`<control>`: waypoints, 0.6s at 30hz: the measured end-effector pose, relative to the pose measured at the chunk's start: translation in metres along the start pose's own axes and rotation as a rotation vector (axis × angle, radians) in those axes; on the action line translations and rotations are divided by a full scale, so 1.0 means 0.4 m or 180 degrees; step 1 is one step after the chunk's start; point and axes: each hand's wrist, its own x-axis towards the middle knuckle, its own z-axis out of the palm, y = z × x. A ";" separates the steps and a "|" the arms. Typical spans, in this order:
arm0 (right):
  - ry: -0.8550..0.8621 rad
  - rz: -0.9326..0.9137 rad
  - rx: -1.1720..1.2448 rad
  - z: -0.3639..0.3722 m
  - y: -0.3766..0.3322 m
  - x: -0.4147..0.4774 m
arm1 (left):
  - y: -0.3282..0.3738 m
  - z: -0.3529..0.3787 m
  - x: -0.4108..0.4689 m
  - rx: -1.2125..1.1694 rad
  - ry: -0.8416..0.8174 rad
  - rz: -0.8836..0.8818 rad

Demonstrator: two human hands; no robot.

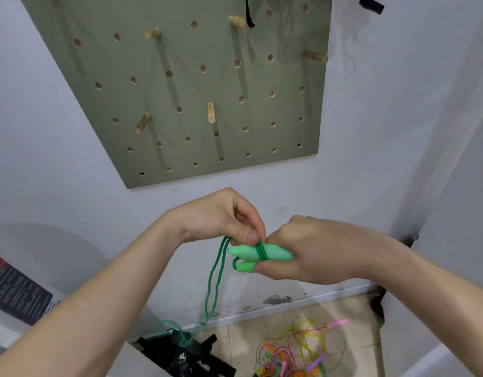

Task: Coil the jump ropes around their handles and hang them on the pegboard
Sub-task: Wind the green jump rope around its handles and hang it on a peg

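Note:
My right hand (303, 251) grips two light green jump rope handles (251, 253) held side by side. A few turns of dark green rope (216, 273) circle their middle. My left hand (226, 219) pinches that rope right at the handles. Two strands hang down from there to the floor. The olive green pegboard (186, 85) hangs on the white wall above my hands, with several wooden pegs (211, 112) sticking out.
A tangle of coloured jump ropes (297, 349) with pink and purple handles lies on the floor at lower right. A black object (186, 355) sits at lower centre under the hanging rope. A black cord (250, 12) hangs at the pegboard's top.

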 end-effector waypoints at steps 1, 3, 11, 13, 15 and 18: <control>0.0105 -0.0080 0.0139 -0.010 0.005 0.001 | -0.019 -0.003 0.006 -0.0403 0.0218 0.0047; 0.0311 -0.0190 0.0583 -0.023 0.022 0.007 | -0.060 0.007 0.021 -0.0973 0.0842 0.0057; 0.1004 0.0318 0.2712 0.043 0.090 0.057 | -0.119 0.156 0.041 -0.0772 0.2214 0.0480; 0.1050 0.0567 0.2572 0.055 0.110 0.067 | -0.133 0.177 0.032 0.0618 0.2383 0.0497; 0.1082 0.0724 0.2442 0.063 0.122 0.075 | -0.145 0.185 0.024 0.2094 0.2376 0.0460; 0.1214 0.0912 0.2097 0.065 0.136 0.088 | -0.156 0.178 0.023 0.2674 0.2606 0.0370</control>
